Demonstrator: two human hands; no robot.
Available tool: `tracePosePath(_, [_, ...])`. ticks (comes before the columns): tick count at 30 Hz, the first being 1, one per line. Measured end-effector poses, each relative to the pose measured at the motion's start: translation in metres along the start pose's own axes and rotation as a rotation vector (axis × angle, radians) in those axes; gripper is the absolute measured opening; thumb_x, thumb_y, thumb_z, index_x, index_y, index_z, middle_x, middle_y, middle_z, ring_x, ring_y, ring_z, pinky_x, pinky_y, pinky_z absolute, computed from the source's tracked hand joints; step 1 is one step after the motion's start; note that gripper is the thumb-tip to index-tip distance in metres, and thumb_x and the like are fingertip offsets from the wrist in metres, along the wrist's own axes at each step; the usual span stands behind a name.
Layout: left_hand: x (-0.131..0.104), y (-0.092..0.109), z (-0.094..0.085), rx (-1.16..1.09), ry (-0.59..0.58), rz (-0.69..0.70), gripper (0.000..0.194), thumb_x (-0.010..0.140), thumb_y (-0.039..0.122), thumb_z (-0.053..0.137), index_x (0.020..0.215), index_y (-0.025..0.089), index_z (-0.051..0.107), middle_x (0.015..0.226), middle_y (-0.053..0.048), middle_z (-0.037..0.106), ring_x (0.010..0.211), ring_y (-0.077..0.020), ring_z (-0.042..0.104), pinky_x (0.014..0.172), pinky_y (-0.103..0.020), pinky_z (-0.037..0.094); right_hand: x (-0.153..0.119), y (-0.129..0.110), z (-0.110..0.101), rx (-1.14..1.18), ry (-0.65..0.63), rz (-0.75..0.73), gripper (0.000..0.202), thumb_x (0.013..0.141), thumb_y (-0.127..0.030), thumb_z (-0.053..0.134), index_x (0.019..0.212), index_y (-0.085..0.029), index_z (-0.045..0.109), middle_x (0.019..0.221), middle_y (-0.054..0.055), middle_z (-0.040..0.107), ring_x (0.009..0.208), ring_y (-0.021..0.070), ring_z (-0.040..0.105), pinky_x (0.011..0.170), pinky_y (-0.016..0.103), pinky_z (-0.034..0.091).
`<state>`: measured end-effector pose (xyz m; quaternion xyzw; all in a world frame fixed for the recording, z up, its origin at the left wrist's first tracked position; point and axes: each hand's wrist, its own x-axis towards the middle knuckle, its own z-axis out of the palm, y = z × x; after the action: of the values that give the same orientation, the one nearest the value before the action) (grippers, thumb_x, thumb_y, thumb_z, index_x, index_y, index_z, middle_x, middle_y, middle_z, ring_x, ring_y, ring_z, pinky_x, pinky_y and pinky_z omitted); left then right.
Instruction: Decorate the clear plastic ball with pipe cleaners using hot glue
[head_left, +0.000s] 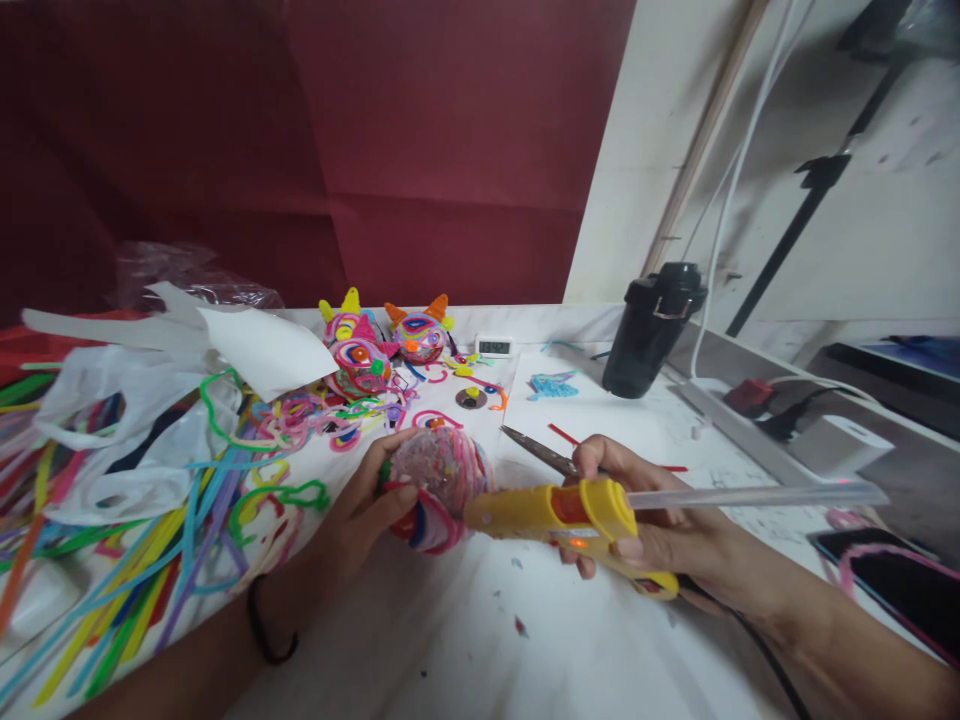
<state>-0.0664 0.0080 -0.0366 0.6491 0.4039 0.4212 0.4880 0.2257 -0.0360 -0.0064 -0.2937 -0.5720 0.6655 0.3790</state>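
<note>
My left hand (pixel 379 500) is closed around a ball (pixel 442 470) wrapped in coloured pipe cleaners, with a greyish, partly bare patch on its upper side. In my right hand (pixel 652 510) is a yellow hot glue gun (pixel 555 510), a clear glue stick (pixel 757 495) jutting from its back and a small orange light glowing. The gun's nozzle end meets the right side of the ball; whether it touches cannot be told. Metal scissors (pixel 544 452), blades pointing away, appear beyond the gun beside my right fingers; their handles are hidden.
Finished-looking pipe-cleaner balls with pointed ears (pixel 420 335) stand at the back. Loose pipe cleaners (pixel 150 550) and white paper (pixel 262 350) cover the left. A black bottle (pixel 651 330), a small digital clock (pixel 493 346) and a power strip (pixel 735 430) lie further back. A cord (pixel 765 650) trails from the gun.
</note>
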Motion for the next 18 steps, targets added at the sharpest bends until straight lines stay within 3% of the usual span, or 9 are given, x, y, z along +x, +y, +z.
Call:
tracePosePath(12, [0.0002, 0.0011, 0.0008, 0.023, 0.017, 0.020, 0.050, 0.091, 0.044, 0.059, 0.136, 0.025, 0.050, 0.140, -0.007, 0.055, 0.128, -0.0306, 0.049, 0.105, -0.038, 0.040, 0.0016, 0.0009, 0.0035, 0.059, 0.010, -0.045, 0.047, 0.078, -0.037, 0.078, 0.103, -0.026, 0.040, 0.086, 0.002, 0.070, 0.076, 0.0158, 0.067, 0.066, 0.025, 0.046])
tracePosePath(18, [-0.0013, 0.0032, 0.0015, 0.033, -0.008, -0.006, 0.050, 0.091, 0.045, 0.060, 0.136, 0.028, 0.049, 0.143, -0.005, 0.053, 0.130, -0.0294, 0.047, 0.103, -0.035, 0.041, 0.0030, 0.0001, 0.0066, 0.054, 0.026, -0.051, 0.047, 0.077, -0.037, 0.079, 0.102, -0.026, 0.040, 0.086, 0.002, 0.070, 0.075, 0.0165, 0.068, 0.065, 0.025, 0.048])
